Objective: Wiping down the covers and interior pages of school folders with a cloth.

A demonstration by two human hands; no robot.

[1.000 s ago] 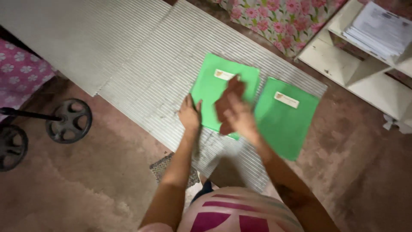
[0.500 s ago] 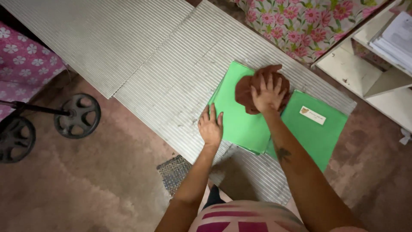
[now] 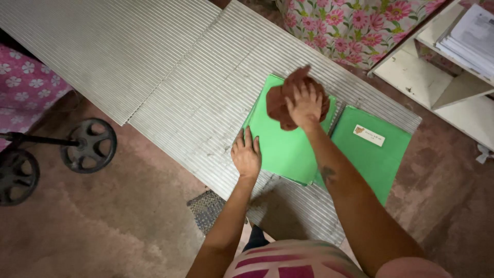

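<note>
Fingers (image 3: 303,92) of the right hand (image 3: 304,105) were spread and pressed down flat on a crumpled brown cloth (image 3: 280,103), pinning it against the near green folder (image 3: 285,134) rather than clenching it. That cloth sat on the folder's far end, bunched up, with a point of it sticking out past the folder's far edge. Over on the other side, the left hand (image 3: 247,154) lay palm down, fingers straight and released, touching the folder's left edge where it met the ribbed sheet (image 3: 206,98); it gripped nothing.

The folder lay slightly askew on the grey ribbed sheet, close to the sheet's near edge, and more green edges showed under its near corner. Just beside it to the right, a second green folder (image 3: 375,154) with a small white label (image 3: 369,135) rested at the sheet's right end, its near corner hanging over the edge above the floor. A second ribbed panel (image 3: 103,46) butted against the first on the left.

Off the sheet, a dark barbell with disc weights (image 3: 87,145) sat on the reddish floor at the left. A flowered fabric (image 3: 360,25) hung beyond the sheet's far edge, and a white shelf (image 3: 437,77) at the right held a stack of papers (image 3: 471,38).
</note>
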